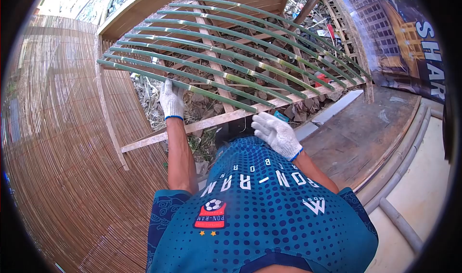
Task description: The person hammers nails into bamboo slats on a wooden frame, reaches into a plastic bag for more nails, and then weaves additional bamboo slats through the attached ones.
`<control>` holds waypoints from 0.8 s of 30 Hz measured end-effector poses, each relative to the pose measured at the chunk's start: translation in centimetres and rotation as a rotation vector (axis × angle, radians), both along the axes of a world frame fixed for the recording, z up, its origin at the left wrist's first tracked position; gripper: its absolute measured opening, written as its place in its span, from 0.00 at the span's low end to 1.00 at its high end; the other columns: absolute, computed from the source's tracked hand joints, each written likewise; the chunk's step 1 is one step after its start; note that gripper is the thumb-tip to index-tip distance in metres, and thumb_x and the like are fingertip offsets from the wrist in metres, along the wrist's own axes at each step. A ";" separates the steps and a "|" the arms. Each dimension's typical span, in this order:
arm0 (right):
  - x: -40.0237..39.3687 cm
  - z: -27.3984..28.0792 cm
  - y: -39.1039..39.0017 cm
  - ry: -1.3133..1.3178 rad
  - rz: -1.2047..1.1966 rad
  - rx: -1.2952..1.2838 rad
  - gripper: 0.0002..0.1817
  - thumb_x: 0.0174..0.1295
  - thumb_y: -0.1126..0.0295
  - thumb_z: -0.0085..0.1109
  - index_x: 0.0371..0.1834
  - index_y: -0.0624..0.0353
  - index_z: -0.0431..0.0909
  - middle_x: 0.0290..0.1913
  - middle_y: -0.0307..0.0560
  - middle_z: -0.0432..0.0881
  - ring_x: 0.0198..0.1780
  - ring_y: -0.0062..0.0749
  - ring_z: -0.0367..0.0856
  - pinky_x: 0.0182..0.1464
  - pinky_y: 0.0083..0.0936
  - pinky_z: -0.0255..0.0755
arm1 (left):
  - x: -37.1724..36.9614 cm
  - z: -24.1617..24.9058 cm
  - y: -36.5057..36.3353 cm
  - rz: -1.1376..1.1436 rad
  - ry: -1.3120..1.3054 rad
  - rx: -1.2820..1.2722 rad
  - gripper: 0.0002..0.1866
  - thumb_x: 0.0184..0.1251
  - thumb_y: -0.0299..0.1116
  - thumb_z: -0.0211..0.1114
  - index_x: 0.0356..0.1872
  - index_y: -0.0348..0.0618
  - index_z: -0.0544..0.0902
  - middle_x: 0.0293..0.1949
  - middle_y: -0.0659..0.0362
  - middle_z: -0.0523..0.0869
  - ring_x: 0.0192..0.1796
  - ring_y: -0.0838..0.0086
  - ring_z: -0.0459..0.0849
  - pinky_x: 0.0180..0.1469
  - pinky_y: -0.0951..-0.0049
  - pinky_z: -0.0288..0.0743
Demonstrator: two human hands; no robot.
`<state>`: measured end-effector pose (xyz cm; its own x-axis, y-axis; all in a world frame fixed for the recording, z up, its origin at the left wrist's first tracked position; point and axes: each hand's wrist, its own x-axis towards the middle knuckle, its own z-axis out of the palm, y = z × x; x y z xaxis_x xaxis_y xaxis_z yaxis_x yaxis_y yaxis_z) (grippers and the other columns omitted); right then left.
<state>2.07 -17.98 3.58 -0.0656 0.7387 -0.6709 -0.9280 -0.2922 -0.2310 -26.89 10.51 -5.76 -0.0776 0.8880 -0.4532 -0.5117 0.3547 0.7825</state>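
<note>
Green bamboo strips (226, 75) lie side by side, spaced apart, across a wooden frame (197, 125). My left hand (172, 101), in a white knitted glove with a blue cuff, grips the nearest bamboo strip (211, 94) left of its middle; part of the fingers is hidden. Just beyond the right end of that strip is my right hand (276, 134), gloved the same way. Its fingers are stretched out beside the frame's near rail, and nothing shows in it. The strips' right ends rest on this rail.
A slatted bamboo mat (86, 104) spreads along the left. Broken stones and litter (211, 109) lie beneath the frame. To the right are a worn wooden board (356, 133), grey pipes (402, 176) and a printed banner (394, 37).
</note>
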 end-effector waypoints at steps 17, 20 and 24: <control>0.4 0.7 -0.1 -0.573 -0.035 -0.264 0.27 0.80 0.62 0.59 0.75 0.66 0.71 0.67 0.57 0.82 0.62 0.43 0.87 0.58 0.35 0.83 | 1.4 0.5 -0.6 0.062 -0.044 -0.104 0.14 0.78 0.40 0.67 0.58 0.48 0.82 0.44 0.62 0.84 0.47 0.70 0.84 0.53 0.61 0.80; 0.5 0.9 0.2 -0.562 -0.020 -0.253 0.27 0.80 0.63 0.58 0.76 0.66 0.71 0.69 0.58 0.81 0.64 0.44 0.86 0.60 0.36 0.83 | 1.5 0.1 -0.6 0.078 -0.042 -0.113 0.14 0.78 0.40 0.68 0.57 0.48 0.82 0.43 0.61 0.86 0.46 0.69 0.84 0.54 0.61 0.80; 0.6 0.7 0.0 -0.524 -0.023 -0.226 0.27 0.81 0.64 0.57 0.77 0.66 0.69 0.71 0.58 0.79 0.66 0.47 0.84 0.62 0.39 0.82 | 1.8 0.6 -0.7 0.089 -0.045 -0.123 0.15 0.78 0.40 0.68 0.58 0.47 0.81 0.46 0.59 0.85 0.48 0.68 0.84 0.55 0.60 0.80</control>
